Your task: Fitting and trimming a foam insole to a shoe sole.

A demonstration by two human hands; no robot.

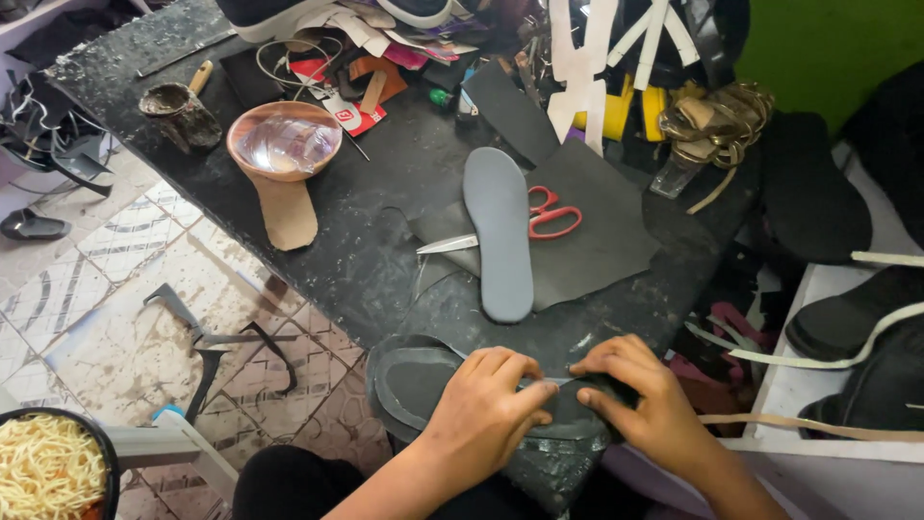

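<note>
At the near edge of the black worktable [366, 260], a dark sole-shaped piece [414, 385] with a paler traced border lies flat. The left hand [486, 404] and right hand [640, 395] press it down, fingers curled, gripping nothing else. Beyond it lie a grey insole [498, 231] and red-handled scissors [539, 220]; bare tabletop lies between.

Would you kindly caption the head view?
Left hand and right hand press a dark sole-shaped leather piece on the workbench.
</note>
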